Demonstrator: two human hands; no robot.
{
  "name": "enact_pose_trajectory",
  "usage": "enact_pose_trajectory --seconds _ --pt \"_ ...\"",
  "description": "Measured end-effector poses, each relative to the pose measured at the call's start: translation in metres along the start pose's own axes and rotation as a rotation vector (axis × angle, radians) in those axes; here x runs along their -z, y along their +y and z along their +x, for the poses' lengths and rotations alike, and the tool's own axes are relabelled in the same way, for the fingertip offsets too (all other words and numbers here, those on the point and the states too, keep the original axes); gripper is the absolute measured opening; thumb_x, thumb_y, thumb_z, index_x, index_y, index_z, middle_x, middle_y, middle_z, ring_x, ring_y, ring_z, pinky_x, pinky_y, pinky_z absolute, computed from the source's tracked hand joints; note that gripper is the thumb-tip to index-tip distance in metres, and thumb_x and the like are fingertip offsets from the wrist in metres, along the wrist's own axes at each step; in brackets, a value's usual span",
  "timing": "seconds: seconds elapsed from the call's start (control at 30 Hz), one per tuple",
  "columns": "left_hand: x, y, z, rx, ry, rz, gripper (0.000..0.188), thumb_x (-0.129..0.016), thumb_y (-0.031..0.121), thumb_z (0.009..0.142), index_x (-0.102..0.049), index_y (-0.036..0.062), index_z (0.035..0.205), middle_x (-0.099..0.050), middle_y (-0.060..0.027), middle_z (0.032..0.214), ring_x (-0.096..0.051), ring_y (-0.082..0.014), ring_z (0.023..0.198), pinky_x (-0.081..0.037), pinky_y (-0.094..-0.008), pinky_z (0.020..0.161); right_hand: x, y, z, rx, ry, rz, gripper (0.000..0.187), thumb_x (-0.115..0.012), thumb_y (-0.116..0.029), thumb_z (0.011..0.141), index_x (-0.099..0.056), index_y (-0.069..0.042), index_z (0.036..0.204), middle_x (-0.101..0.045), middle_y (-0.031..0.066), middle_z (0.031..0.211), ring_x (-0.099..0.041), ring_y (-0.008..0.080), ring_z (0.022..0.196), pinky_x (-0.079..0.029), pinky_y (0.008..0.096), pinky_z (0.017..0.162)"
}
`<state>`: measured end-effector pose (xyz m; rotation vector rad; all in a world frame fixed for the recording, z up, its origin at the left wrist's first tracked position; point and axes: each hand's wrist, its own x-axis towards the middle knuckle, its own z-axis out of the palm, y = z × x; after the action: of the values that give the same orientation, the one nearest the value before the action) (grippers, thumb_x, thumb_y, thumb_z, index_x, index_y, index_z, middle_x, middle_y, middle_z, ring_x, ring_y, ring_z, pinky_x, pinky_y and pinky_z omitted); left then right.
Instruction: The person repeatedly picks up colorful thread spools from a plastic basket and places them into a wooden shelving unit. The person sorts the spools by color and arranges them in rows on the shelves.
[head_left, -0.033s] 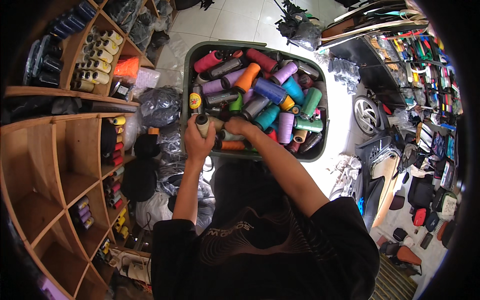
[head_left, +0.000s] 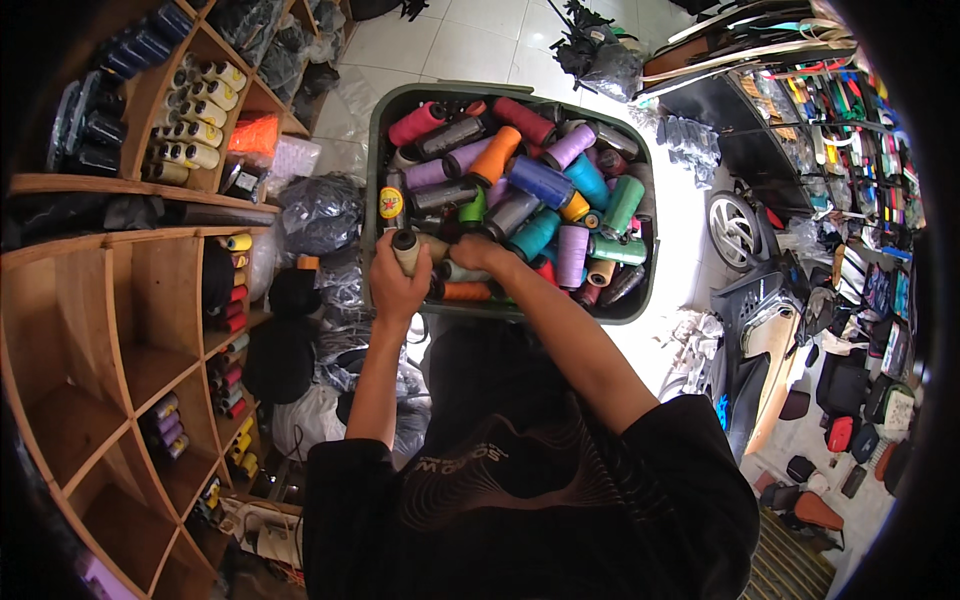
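Observation:
A dark green bin (head_left: pixel 648 265) in front of me is heaped with thread spools in many colours. My left hand (head_left: pixel 398 285) is at its near left edge, fingers wrapped round a beige thread spool (head_left: pixel 405 250) with a dark end facing up. Just beyond stands a dark spool (head_left: pixel 391 203) with a round yellow and red label. My right hand (head_left: pixel 474 253) reaches into the heap, its fingers curled down and partly hidden among the spools. Another beige spool (head_left: pixel 434 247) lies between both hands. An orange spool (head_left: pixel 465 291) rests below the right hand.
Wooden cubby shelves (head_left: pixel 110 330) on my left hold some spools, including cream ones (head_left: pixel 205 110). Plastic-wrapped bundles (head_left: pixel 320 215) crowd the floor between shelves and bin. At right are a wheel (head_left: pixel 733 231), a cluttered rack (head_left: pixel 800 110) and scattered small bags (head_left: pixel 840 433).

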<state>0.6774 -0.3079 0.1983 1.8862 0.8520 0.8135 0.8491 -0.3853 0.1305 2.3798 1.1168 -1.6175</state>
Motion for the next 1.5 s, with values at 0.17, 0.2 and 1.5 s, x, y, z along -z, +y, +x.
enact_pose_trajectory --seconds 0.17,0.2,1.5 --pt "-0.008 -0.003 0.010 -0.041 0.010 -0.039 0.040 -0.072 0.017 0.086 -0.053 -0.0020 0.116 -0.066 -0.0225 0.092 -0.066 -0.0429 0.084 -0.052 -0.0463 0.072 0.010 0.007 0.007 -0.025 0.017 0.055 0.055 -0.046 -0.036 0.086 -0.069 0.005 0.115 -0.063 0.0283 0.125 -0.059 0.0386 0.120 -0.044 0.0434 0.103" --pt "-0.008 -0.003 0.011 -0.049 0.011 -0.030 0.040 -0.072 0.017 0.086 -0.053 -0.0021 0.116 -0.066 -0.0227 0.092 -0.066 -0.0432 0.083 -0.052 -0.0465 0.072 0.010 0.008 0.007 -0.013 0.016 0.057 0.054 -0.046 -0.036 0.086 -0.069 0.005 0.114 -0.063 0.0281 0.124 -0.060 0.0390 0.119 -0.045 0.0436 0.103" --pt "-0.015 0.020 0.012 -0.055 -0.023 0.115 0.039 -0.070 0.022 0.087 -0.053 0.0021 0.117 -0.068 -0.0232 0.093 -0.067 -0.0443 0.087 -0.053 -0.0473 0.074 0.076 0.072 -0.172 0.441 0.933 1.299 0.030 -0.077 0.003 0.077 -0.051 -0.009 0.090 -0.062 0.0029 0.090 -0.061 0.0130 0.079 -0.051 0.0260 0.067"
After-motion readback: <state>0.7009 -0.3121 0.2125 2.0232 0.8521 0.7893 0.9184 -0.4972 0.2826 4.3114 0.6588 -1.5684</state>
